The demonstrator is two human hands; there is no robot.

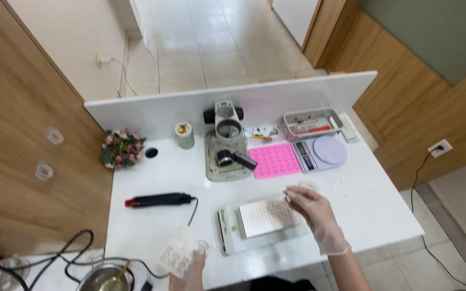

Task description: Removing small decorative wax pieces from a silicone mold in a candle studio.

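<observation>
The left hand (190,267) has its grip clamped on a translucent white mould (180,249) at the surface's (373,205) near edge; the gloved right hand (315,209) pinches the corner of a white dotted sheet (268,216). A black heat tool (160,200) lies well apart.

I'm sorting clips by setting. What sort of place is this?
Probably a small hobby or craft workbench indoors: a white table carries a stereo microscope, a small digital scale, a pink moulding mat and a black heat tool.

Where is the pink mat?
In the head view, the pink mat lies at the table's back, between the microscope and the purple scale.
</observation>
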